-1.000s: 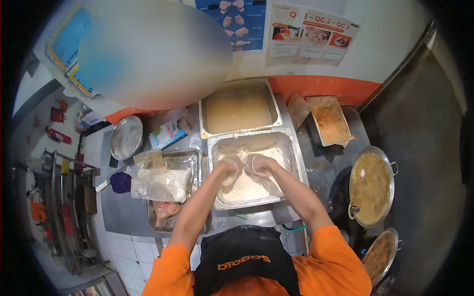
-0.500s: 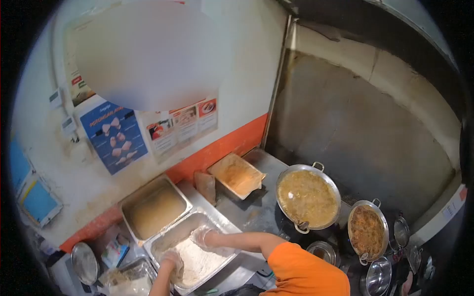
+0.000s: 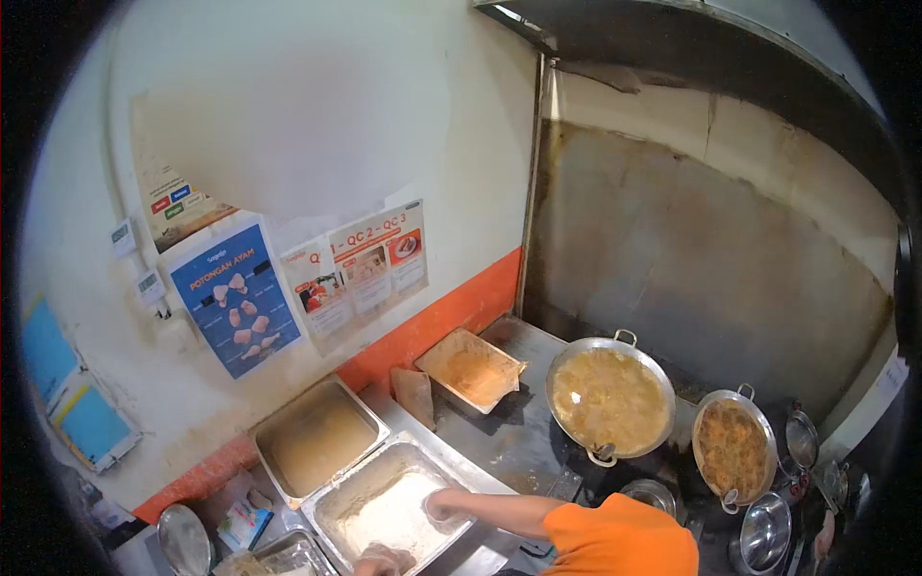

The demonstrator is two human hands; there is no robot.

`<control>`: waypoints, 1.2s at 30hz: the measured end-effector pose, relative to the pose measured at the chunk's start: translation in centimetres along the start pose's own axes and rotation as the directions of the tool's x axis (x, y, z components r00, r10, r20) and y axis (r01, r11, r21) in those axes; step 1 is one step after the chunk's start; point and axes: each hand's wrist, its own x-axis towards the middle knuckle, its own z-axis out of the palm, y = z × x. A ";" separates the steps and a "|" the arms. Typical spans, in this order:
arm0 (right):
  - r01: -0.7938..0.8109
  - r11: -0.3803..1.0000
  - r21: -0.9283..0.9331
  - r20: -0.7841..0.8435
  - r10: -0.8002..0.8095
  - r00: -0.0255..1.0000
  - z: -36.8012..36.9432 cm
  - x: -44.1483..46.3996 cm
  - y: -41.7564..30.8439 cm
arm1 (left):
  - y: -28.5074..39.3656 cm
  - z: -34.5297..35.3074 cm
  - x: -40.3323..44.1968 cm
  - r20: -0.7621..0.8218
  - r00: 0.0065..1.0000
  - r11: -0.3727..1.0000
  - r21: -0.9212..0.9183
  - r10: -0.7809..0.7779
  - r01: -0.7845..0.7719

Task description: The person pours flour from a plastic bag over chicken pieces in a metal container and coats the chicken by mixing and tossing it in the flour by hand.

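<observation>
A rectangular metal tray point(image 3: 322, 523) of white flour point(image 3: 389, 518) stands at the front of the counter. Both of my hands are in or over it, in thin see-through gloves dusted with flour. My right hand point(image 3: 444, 509) reaches into the flour near the tray's right side, its fingers too small and blurred to make out. At the near edge of the tray is my left hand point(image 3: 382, 559), cut by the bottom of the view, and its fingers are indistinct. No held piece shows in either hand.
Behind the flour stands a tray of cloudy brownish liquid point(image 3: 317, 432). A smaller tray with orange-brown crumbs point(image 3: 471, 370) is farther back. On the right are a wide pan of bubbling oil point(image 3: 615, 398), a pan of browned food point(image 3: 735, 446) and a metal bowl point(image 3: 765, 533).
The view has tilted up, so the counter sits lower. My right hand has moved from the tray's far side toward its right side. My left hand has shifted toward the near edge.
</observation>
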 end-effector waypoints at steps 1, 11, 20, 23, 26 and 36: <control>-0.028 0.999 0.024 0.040 0.027 0.999 0.3 0.3 0.1 | 0.0 0.5 0.1 0.000 1.000 1.000 -0.017 0.002 -0.002; 0.281 0.328 0.902 -0.146 -0.382 0.913 -4.6 -13.9 -8.0 | 9.6 -1.6 -4.2 0.126 0.900 0.517 -0.782 -0.417 0.349; -0.020 0.958 0.285 0.140 -0.021 0.990 -5.4 -13.1 -4.9 | 5.8 -1.9 -8.0 0.008 0.979 0.266 -0.962 -0.205 0.064; -0.018 0.941 0.337 0.131 -0.028 0.991 -2.1 -11.1 -4.8 | 0.7 5.5 -2.0 -0.030 0.932 0.241 -0.968 -0.361 0.062; 0.004 0.887 0.462 0.089 -0.051 0.995 -1.6 -10.7 -5.9 | -1.5 8.2 2.0 -0.023 0.923 0.129 -0.991 -0.385 0.029; 0.085 0.766 0.637 -0.015 -0.098 0.995 -6.7 -15.3 -11.0 | 5.2 1.4 -1.8 0.091 0.889 0.114 -0.981 -0.448 0.158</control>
